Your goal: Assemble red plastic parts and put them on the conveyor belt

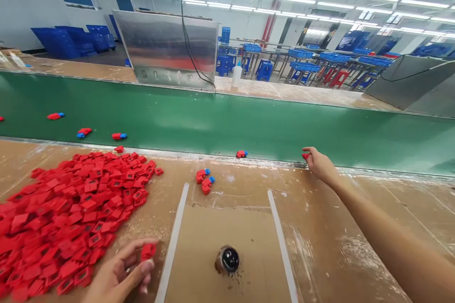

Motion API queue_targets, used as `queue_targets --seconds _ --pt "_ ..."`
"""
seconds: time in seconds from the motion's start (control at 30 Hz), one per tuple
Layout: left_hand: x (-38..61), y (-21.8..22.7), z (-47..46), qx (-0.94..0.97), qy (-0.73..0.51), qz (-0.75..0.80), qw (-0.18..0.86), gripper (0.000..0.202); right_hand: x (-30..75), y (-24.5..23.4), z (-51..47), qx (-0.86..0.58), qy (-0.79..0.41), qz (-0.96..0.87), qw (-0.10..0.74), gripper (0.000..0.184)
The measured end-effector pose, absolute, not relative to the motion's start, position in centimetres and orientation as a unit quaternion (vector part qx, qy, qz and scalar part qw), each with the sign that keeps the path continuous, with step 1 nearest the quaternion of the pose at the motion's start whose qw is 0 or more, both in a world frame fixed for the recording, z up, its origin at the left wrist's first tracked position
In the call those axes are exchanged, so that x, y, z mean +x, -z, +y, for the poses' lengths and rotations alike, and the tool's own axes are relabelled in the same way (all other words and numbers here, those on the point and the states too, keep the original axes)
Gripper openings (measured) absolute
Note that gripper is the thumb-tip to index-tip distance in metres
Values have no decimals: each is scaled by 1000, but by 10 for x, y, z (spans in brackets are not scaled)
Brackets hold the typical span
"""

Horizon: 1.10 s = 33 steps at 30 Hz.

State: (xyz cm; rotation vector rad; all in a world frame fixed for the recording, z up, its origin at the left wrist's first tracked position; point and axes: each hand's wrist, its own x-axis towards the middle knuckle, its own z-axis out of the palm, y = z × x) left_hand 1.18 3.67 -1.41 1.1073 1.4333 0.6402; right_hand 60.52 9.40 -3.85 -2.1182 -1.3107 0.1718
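Note:
A large heap of red plastic parts (67,213) covers the left of the cardboard-covered bench. My left hand (119,274) is at the heap's near edge, fingers pinched on one red part (148,251). My right hand (320,164) reaches far forward to the edge of the green conveyor belt (249,123), fingers closed on a small red part (304,155). A few red parts with blue pieces (204,181) lie together on the bench near the belt. Another red-and-blue part (241,154) sits on the belt's near edge.
Three red-and-blue parts (84,131) ride the belt at the left. A small round black object (227,259) sits on the cardboard between two white tape strips. A metal panel (165,49) and a white bottle (237,75) stand behind the belt; blue crates and stools fill the hall.

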Motion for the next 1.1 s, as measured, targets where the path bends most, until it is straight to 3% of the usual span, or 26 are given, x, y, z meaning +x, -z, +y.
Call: queue_targets --seconds 0.17,0.27,0.37,0.43,0.53,0.7,0.87,1.1 --pt "47 20 11 489 -249 461 697 52 524 33 10 -763 -151 -492 391 48" --pt "69 30 -5 505 -261 400 719 50 472 24 -42 -703 -300 -478 433 58" --pt "89 36 -19 500 -289 368 729 45 428 13 -80 -638 -440 -449 444 55" --pt "99 39 -27 479 -303 353 744 43 403 7 -95 -615 -468 -463 433 51" --pt "107 43 -39 466 -320 349 747 42 372 0 -101 -593 -434 -534 418 43" --pt "106 52 -50 501 -327 358 717 32 342 -7 -89 -592 -230 -693 340 30" --pt "104 53 -54 528 -323 355 700 23 327 -4 -81 -586 -102 -747 296 26" --pt "106 49 -55 560 -306 364 678 19 317 6 -79 -562 -72 -771 290 16"
